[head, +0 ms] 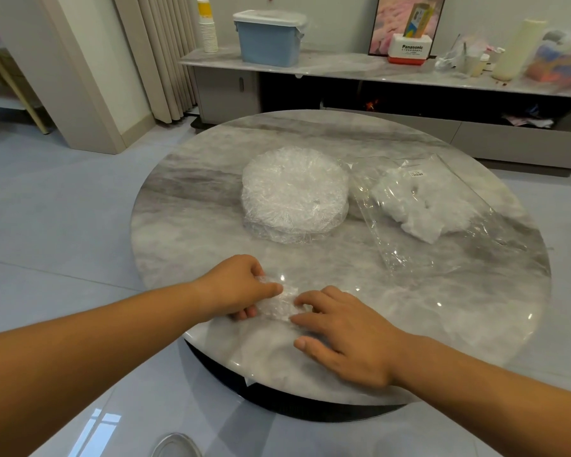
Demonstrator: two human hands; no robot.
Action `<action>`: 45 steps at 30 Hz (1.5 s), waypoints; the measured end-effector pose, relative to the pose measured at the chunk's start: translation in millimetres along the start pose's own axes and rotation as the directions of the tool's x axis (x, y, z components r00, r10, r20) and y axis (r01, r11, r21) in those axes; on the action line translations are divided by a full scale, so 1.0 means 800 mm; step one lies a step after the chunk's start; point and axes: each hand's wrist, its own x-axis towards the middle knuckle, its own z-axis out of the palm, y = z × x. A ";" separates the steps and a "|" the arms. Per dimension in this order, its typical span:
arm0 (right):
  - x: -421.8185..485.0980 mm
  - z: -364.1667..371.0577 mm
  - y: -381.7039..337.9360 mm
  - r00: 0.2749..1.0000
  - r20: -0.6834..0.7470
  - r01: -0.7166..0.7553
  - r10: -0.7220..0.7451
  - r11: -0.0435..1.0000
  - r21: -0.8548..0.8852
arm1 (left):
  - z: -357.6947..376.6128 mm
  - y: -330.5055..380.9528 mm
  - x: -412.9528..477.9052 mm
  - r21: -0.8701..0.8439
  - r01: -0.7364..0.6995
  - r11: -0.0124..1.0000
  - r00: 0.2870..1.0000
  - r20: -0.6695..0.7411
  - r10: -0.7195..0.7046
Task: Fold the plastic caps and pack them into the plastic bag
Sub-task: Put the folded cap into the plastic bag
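Near the front edge of the round grey marble counter (185,206), a crumpled clear plastic cap (279,306) lay between the two hands. The left hand (236,285) gripped its left side, fingers (244,314) curled under it and thumb laid over the top. The right hand (343,338) rested flat beside it, its fingers (314,296) spread narrow and relaxed, their tips touching the cap's right side. Toward the counter's middle sat a round stack of clear plastic caps (294,192), and just beside it, nearer the right edge, a clear plastic bag (406,245) with white folded caps inside.
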 end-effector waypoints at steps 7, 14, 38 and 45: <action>-0.003 -0.002 -0.003 1.000 0.005 -0.006 0.006 0.998 -0.057 | -0.011 0.002 -0.006 -0.426 0.120 0.897 0.979 0.199 -0.036; -0.004 -0.002 0.004 1.000 -0.020 -0.007 0.004 0.992 -0.129 | -0.002 0.013 -0.012 -0.624 0.124 0.772 0.970 0.239 0.037; -0.015 0.006 0.020 0.993 -0.108 -0.049 0.053 0.998 0.040 | 0.012 0.022 -0.018 -0.659 0.172 0.733 0.943 0.326 0.072; -0.016 0.004 0.021 0.992 -0.123 -0.033 0.034 0.999 0.007 | 0.012 0.027 0.011 -0.200 -0.100 0.975 0.994 -0.066 0.089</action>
